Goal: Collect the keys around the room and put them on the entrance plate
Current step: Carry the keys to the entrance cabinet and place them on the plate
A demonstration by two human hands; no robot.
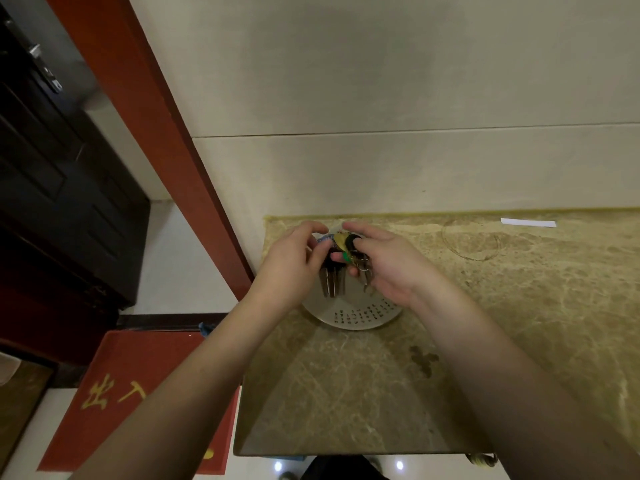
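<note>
A white round plate (356, 318) with small dark lettering on its near rim sits at the back left of a marble counter. Both hands hover just above it. My left hand (289, 268) pinches a bunch of dark-headed keys (333, 278) whose metal blades hang down toward the plate. My right hand (388, 263) grips another cluster of keys (349, 245) with brass, black and green heads and metal rings. The two bunches touch between my fingers, and the far half of the plate is hidden behind my hands.
The beige marble counter (485, 341) runs right along a tiled wall; a white paper slip (528, 222) lies at its back edge. A red door frame (166, 133) and dark door (52, 168) stand left. A red doormat (138, 400) lies on the floor below.
</note>
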